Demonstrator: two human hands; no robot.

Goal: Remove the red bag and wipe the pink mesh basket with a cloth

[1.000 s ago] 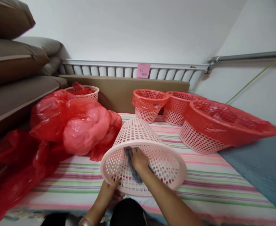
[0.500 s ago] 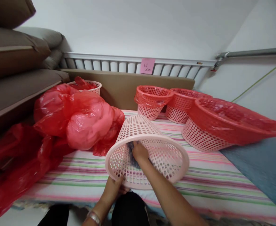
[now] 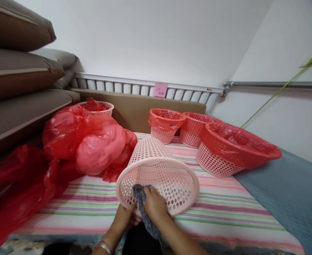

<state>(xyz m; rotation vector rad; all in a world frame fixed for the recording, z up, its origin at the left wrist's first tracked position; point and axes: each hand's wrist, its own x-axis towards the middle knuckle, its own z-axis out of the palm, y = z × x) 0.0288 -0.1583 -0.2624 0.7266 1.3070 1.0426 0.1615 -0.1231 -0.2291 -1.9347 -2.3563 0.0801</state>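
Pink basket [image 3: 161,173], gripped at its near rim by the left fingers [image 3: 131,209], with 1 grey cloth [image 3: 150,226] clasped at its mouth by the right fingers [image 3: 148,194], is laid sideways just ahead of them, long axis pointing away.

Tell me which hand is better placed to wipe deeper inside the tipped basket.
Right, most likely: the right hand already grips the gray cloth at the open mouth of the pink perforated basket. The left hand holds the basket's lower edge, so it seems better suited to steadying.
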